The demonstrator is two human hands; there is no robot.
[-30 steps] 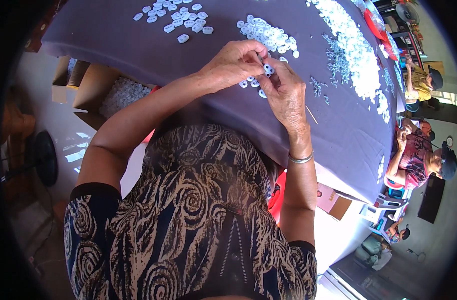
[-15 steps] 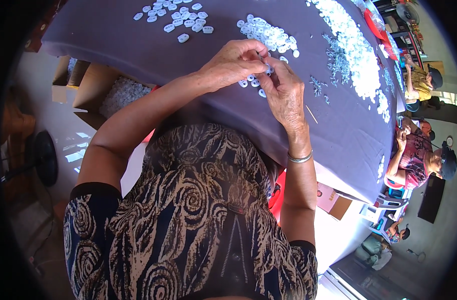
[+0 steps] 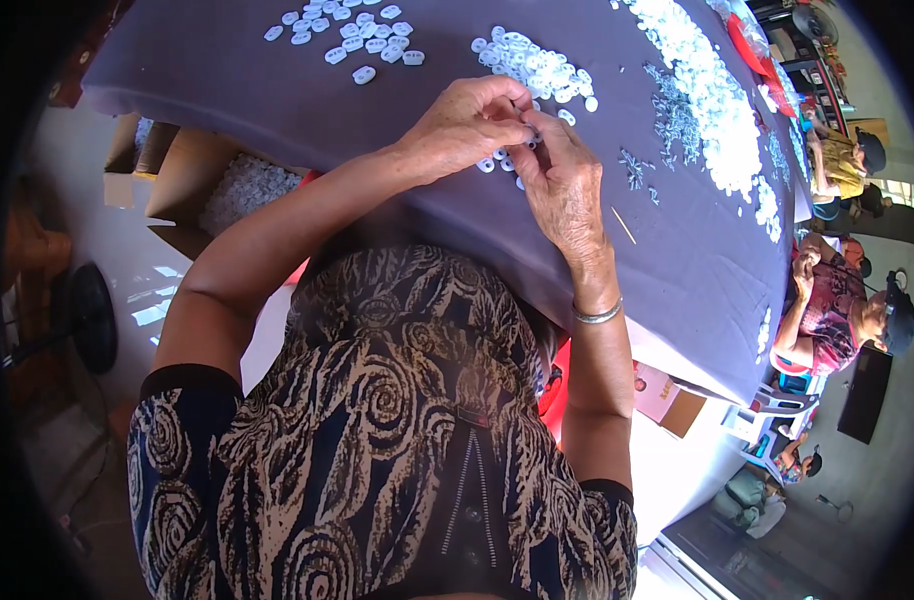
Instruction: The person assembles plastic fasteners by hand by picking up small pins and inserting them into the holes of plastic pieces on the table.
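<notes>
Over the near part of the cloth-covered table, my left hand and my right hand meet at the fingertips. Both are closed in a pinch. A small whitish plastic piece shows in part between them, at my right fingers. Whatever my left thumb and forefinger grip is mostly hidden. Just beyond my hands lies a heap of small white oval plastic pieces with holes, and a few more lie under my fingers. Farther left, flat white pieces with dark marks in their middles are spread out.
Small grey metal parts lie right of my hands, beside a long bank of white pieces. A thin wooden stick rests on the purple-grey cloth. A cardboard box of clear pieces stands at left. People sit at the far right.
My right hand has shifted slightly left and up, closer to my left fingers. The white piece between the fingertips shows less than before. My left hand has barely moved.
</notes>
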